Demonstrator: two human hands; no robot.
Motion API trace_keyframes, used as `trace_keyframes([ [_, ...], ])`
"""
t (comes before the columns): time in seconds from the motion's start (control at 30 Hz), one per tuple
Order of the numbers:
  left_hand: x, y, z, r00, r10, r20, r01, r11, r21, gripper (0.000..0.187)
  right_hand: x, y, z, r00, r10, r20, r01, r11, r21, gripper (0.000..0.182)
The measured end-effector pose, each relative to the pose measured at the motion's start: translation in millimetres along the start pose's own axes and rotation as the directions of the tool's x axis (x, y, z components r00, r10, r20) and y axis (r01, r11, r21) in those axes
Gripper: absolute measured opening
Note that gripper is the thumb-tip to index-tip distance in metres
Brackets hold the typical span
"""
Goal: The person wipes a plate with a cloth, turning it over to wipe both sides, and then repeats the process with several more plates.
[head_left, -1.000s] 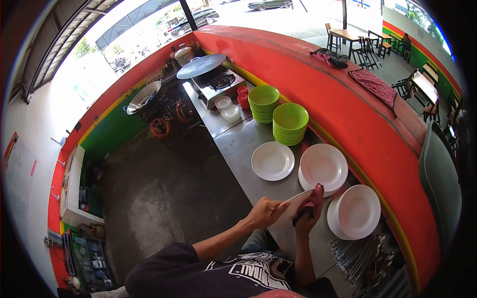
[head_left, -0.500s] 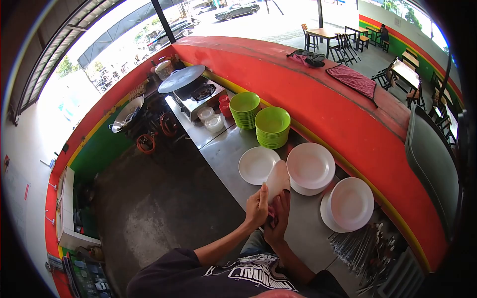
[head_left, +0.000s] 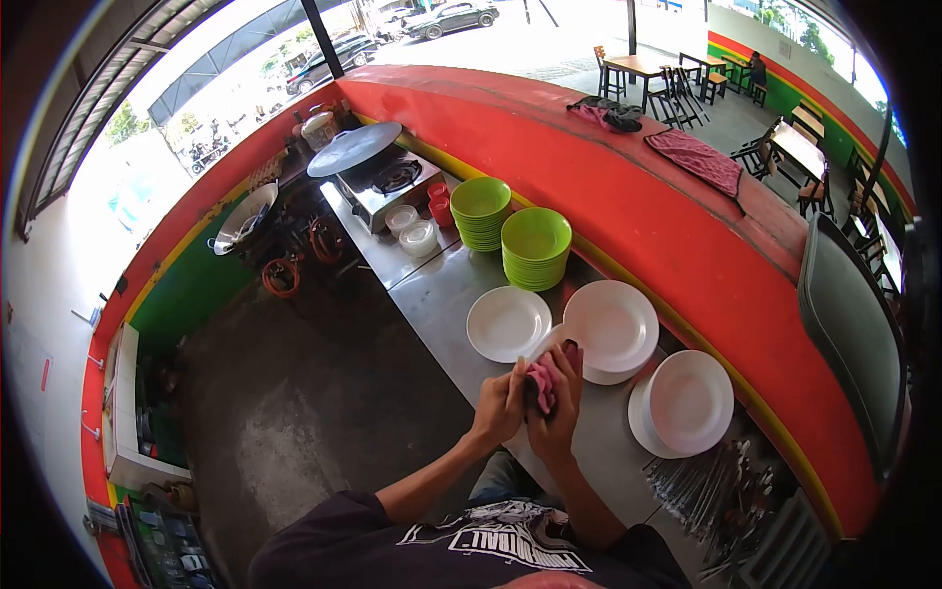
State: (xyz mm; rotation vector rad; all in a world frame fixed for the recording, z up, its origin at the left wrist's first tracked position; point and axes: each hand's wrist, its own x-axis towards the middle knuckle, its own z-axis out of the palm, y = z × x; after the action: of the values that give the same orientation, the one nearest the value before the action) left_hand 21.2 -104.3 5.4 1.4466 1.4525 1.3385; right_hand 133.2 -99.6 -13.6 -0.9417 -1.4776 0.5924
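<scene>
In front of my body, both hands are raised over the edge of the steel counter point(head_left: 442, 304). My left hand point(head_left: 501, 401) is closed on a white plate point(head_left: 551, 340), which is tilted and mostly hidden behind my hands. My right hand point(head_left: 557, 417) grips a pink and dark cloth point(head_left: 543, 381) bunched against the plate. Just beyond lies a single white plate point(head_left: 508, 325). To its right stands a stack of white plates point(head_left: 611, 329), and nearer on the right is another stack of white plates point(head_left: 693, 401).
Two stacks of green bowls point(head_left: 537, 245) stand behind the plates. Farther left are clear tubs point(head_left: 418, 238), red cups point(head_left: 439, 206) and a stove point(head_left: 383, 187) with a large lid point(head_left: 354, 149). Cutlery point(head_left: 711, 501) lies at right, below the red wall point(head_left: 549, 147).
The held plate has turned from nearly upright to lying lower behind my hands. My right hand and the cloth have come up over it, and more of the cloth shows.
</scene>
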Motion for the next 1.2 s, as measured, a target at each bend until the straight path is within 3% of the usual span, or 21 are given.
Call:
trace_keyframes([
  [0.03, 2, -8, -4, 0.995, -0.099, -0.022, 0.097, 0.992, -0.086, 0.062, -6, -9, 3, 0.997, -0.068, 0.033, 0.070, 0.997, -0.043, 0.043],
  [0.13, 13, -21, -9, 0.970, -0.081, -0.231, 0.030, 0.975, -0.218, 0.061, -35, -4, 11, 0.982, -0.168, 0.084, 0.178, 0.975, -0.132, 0.042],
  [0.17, 13, -21, -10, 0.950, -0.048, -0.309, -0.007, 0.985, -0.172, 0.059, -45, 4, 16, 0.979, -0.184, 0.093, 0.196, 0.968, -0.154, 0.042],
  [0.27, 15, -23, -19, 0.904, -0.128, -0.408, 0.030, 0.971, -0.237, 0.059, -60, 32, 21, 0.978, -0.202, -0.045, 0.193, 0.969, -0.152, 0.048],
  [0.3, 16, -26, -19, 0.910, -0.088, -0.405, -0.001, 0.977, -0.215, 0.059, -61, 41, 25, 0.991, -0.005, -0.133, 0.018, 0.995, 0.097, 0.047],
  [0.33, 15, -30, -20, 0.915, -0.049, -0.401, -0.032, 0.981, -0.193, 0.060, -62, 50, 30, 0.964, 0.207, -0.167, -0.138, 0.926, 0.351, 0.047],
  [0.4, 11, -33, -23, 0.944, -0.002, -0.330, -0.040, 0.992, -0.122, 0.061, -61, 69, 31, 0.876, 0.467, -0.123, -0.315, 0.746, 0.587, 0.049],
  [0.47, 2, -29, -26, 0.981, 0.001, -0.192, -0.006, 1.000, -0.022, 0.062, -42, 89, 16, 0.818, 0.569, -0.078, -0.423, 0.689, 0.588, 0.054],
  [0.53, -3, -20, -24, 0.997, -0.017, -0.075, 0.024, 0.995, 0.095, 0.061, -20, 83, 4, 0.705, 0.707, 0.052, -0.595, 0.549, 0.587, 0.049],
  [0.6, -7, -13, -22, 0.998, -0.056, 0.032, 0.049, 0.980, 0.191, 0.059, -7, 87, 5, 0.730, 0.679, 0.082, -0.590, 0.564, 0.578, 0.050],
  [0.67, -10, -10, -17, 0.986, -0.110, 0.126, 0.074, 0.962, 0.264, 0.057, -1, 75, 11, 0.931, 0.365, -0.026, -0.339, 0.886, 0.316, 0.050],
  [0.7, -11, -16, -15, 0.979, -0.160, 0.125, 0.121, 0.954, 0.273, 0.053, 1, 61, 13, 0.983, 0.178, -0.034, -0.170, 0.972, 0.162, 0.050],
  [0.8, -12, -39, -16, 0.999, 0.023, 0.043, -0.028, 0.992, 0.123, 0.050, 10, 20, 7, 0.974, -0.151, 0.167, 0.177, 0.972, -0.153, 0.054],
  [0.9, -8, -27, -19, 0.987, 0.159, 0.030, -0.162, 0.965, 0.204, 0.049, 22, 33, 7, 0.976, -0.188, 0.112, 0.199, 0.976, -0.092, 0.051],
  [0.93, -9, -21, -22, 0.993, 0.113, 0.018, -0.114, 0.973, 0.199, 0.049, 26, 40, 6, 0.977, -0.195, 0.085, 0.201, 0.977, -0.076, 0.050],
  [0.97, -9, -15, -26, 0.998, 0.069, 0.006, -0.068, 0.979, 0.194, 0.050, 28, 51, 9, 1.000, -0.019, 0.024, 0.016, 0.994, 0.107, 0.047],
  [1.0, -9, -12, -27, 1.000, 0.025, -0.007, -0.023, 0.982, 0.188, 0.051, 29, 67, 14, 0.986, 0.166, -0.003, -0.158, 0.943, 0.293, 0.044],
  [1.03, -10, -13, -27, 0.993, 0.083, -0.078, -0.069, 0.983, 0.170, 0.052, 31, 75, 16, 0.938, 0.347, 0.005, -0.308, 0.827, 0.470, 0.042],
  [1.1, -9, -15, -23, 0.956, 0.193, -0.221, -0.164, 0.976, 0.142, 0.055, 29, 85, 11, 0.704, 0.678, 0.212, -0.683, 0.567, 0.460, 0.044],
  [1.2, -1, -26, -19, 0.865, 0.242, -0.440, -0.194, 0.969, 0.151, 0.058, 3, 78, 28, 0.645, 0.713, 0.276, -0.735, 0.478, 0.482, 0.049],
])
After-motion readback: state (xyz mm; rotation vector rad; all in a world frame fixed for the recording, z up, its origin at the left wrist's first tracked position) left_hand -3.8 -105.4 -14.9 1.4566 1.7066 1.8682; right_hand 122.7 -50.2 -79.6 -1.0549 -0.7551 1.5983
